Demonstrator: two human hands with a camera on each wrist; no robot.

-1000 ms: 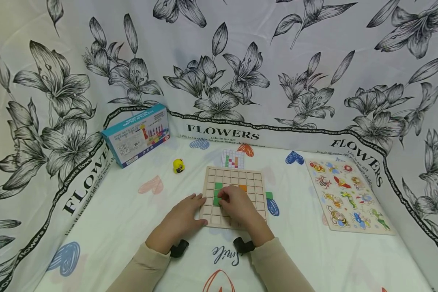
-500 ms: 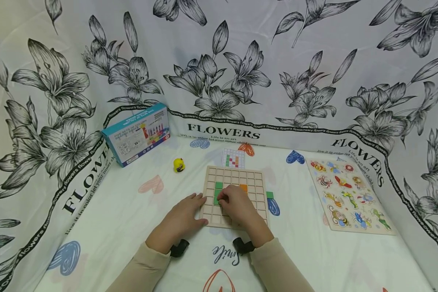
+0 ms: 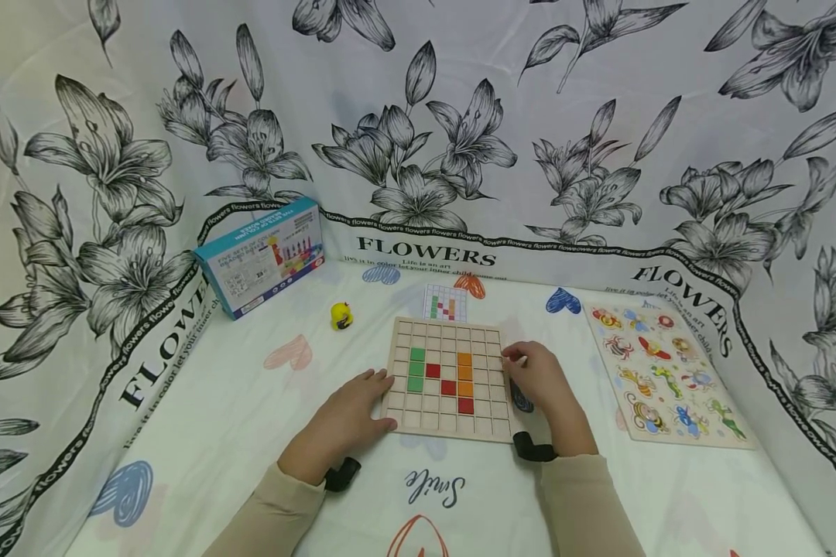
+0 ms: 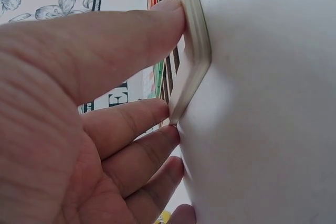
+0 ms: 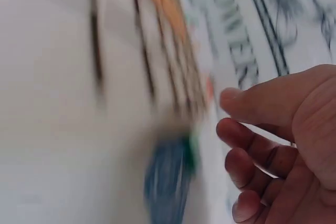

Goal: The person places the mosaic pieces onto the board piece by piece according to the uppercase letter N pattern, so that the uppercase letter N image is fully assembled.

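Note:
A wooden grid board (image 3: 404, 414) lies flat, with green tiles (image 3: 416, 369), red tiles (image 3: 449, 387) and orange tiles (image 3: 464, 371) in its squares. At its left edge my left hand (image 3: 341, 422) rests with fingers extended; the left wrist view has the thumb (image 4: 168, 19) on the rim and fingertips along the side. My right hand (image 3: 538, 377) is just off the board's right edge, fingers loosely bent, nothing visible between them. A loose green tile (image 5: 190, 156), blurred in the right wrist view, lies beside the board there, hidden by the hand in the head view.
A small pattern card (image 3: 435, 299) lies behind the board. Farther left are a yellow toy figure (image 3: 340, 316) and a blue-topped box (image 3: 261, 259). An insect puzzle board (image 3: 662, 371) lies at the right on the printed cloth.
My right hand has left the green tiles and moved right, past the board's edge, uncovering the red and orange tiles. The left hand has stayed put.

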